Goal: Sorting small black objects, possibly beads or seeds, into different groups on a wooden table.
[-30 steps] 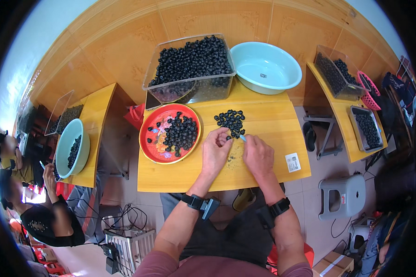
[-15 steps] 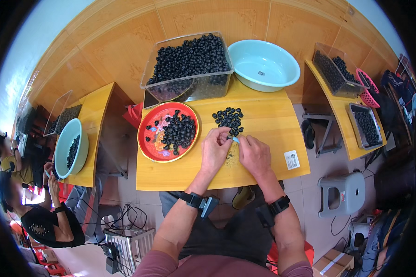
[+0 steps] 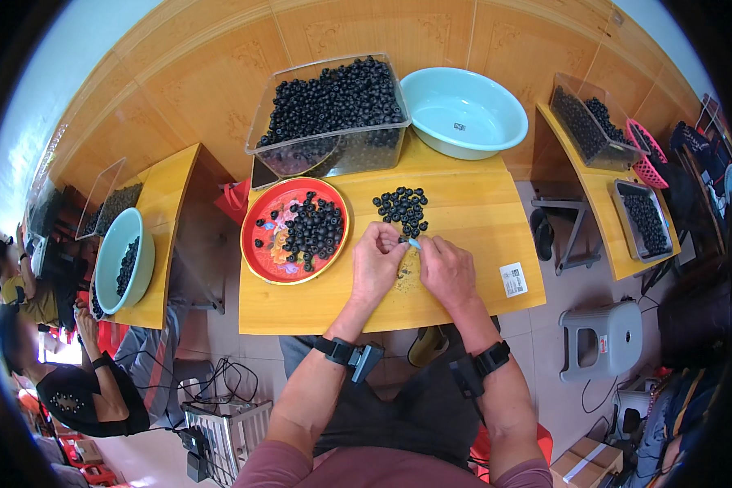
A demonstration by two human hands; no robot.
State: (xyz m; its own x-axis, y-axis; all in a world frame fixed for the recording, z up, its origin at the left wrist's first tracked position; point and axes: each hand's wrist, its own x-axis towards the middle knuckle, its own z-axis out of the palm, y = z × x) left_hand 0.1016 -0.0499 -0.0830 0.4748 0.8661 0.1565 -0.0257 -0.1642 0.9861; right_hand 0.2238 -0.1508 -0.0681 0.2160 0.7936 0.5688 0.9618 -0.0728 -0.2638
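My left hand [image 3: 374, 264] pinches a small dark round bead [image 3: 403, 239] at its fingertips, mostly covered by the fingers. Close beside it, my right hand [image 3: 447, 272] grips a small light-blue tool [image 3: 414, 243], its tip meeting the bead. Beyond my fingers lies a loose pile of black beads [image 3: 403, 207] on the yellow table [image 3: 472, 220]. Brownish crumbs [image 3: 408, 272] are scattered on the wood between my hands. To the left, a red round tray [image 3: 256, 256] with a flower pattern holds more black beads.
At the back stand a clear bin [image 3: 342, 163] heaped with black beads and a light-blue basin [image 3: 472, 142]. A white label [image 3: 513, 280] sticks to the table's right side. A person [image 3: 85, 382] works at a table on the left. A grey stool [image 3: 600, 342] stands right.
My hands stay together in nearly the same place, with only slight finger movement. The view has shifted a little. On the left, the other person's hands have moved slightly.
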